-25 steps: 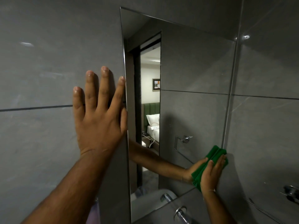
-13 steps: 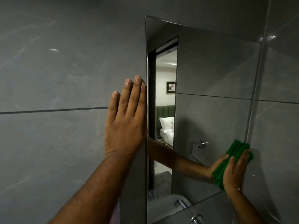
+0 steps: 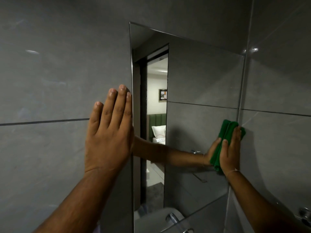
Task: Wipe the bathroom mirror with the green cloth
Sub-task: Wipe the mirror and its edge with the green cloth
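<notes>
The mirror (image 3: 198,81) hangs on the grey tiled wall, seen at a steep angle from its left side. My right hand (image 3: 230,150) presses the folded green cloth (image 3: 226,133) flat against the glass at the mirror's right edge, near mid height. The cloth's reflection and my arm's reflection show in the glass just left of it. My left hand (image 3: 109,132) lies flat on the wall tile, fingers together and pointing up, its edge touching the mirror's left border. It holds nothing.
Grey wall tiles (image 3: 50,81) surround the mirror. A chrome tap (image 3: 173,217) and a white basin (image 3: 151,216) show at the bottom. A chrome fitting (image 3: 304,214) sticks out of the right wall. The glass reflects a doorway and a bedroom.
The view has shifted, so the mirror sits further right in frame. My right hand has slid the cloth upward along the mirror's right edge. My left hand's fingers have closed together.
</notes>
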A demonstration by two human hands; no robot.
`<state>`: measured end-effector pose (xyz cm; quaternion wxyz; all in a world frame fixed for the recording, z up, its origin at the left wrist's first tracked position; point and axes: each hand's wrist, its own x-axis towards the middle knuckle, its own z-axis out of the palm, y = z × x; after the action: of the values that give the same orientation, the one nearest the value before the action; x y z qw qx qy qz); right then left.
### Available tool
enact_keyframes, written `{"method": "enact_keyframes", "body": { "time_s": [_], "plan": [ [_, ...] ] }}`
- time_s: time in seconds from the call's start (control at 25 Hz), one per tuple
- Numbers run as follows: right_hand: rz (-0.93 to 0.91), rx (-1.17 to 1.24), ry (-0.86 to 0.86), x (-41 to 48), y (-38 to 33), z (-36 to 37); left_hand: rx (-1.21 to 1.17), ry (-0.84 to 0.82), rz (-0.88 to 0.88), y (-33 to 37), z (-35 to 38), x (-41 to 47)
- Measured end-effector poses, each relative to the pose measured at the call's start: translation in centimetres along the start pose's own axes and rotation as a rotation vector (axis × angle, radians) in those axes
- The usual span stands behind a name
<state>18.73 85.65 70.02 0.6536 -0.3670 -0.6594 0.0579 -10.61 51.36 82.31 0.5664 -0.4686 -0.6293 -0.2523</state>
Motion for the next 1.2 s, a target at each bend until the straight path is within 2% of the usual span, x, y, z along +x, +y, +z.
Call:
{"method": "enact_keyframes", "body": {
  "time_s": [0.16,0.6,0.8,1.04,1.2],
  "plan": [
    [-0.131,-0.025,0.000,4.2,-1.3,-0.8,-0.015,0.002,-0.006,-0.1,0.1,-0.2],
    [-0.326,-0.020,0.029,17.9,-8.4,-3.1,0.035,0.058,-0.007,0.4,0.2,-0.3],
    [-0.325,0.004,0.040,23.4,-12.8,-4.1,0.113,0.057,-0.002,0.2,0.2,0.0],
    [-0.282,0.009,0.092,24.4,-14.6,-3.2,0.126,0.091,-0.002,0.6,0.0,0.3],
    [-0.480,0.010,0.107,21.0,-21.9,-1.4,0.164,0.120,-0.003,0.5,-0.1,0.5]
  ]
}}
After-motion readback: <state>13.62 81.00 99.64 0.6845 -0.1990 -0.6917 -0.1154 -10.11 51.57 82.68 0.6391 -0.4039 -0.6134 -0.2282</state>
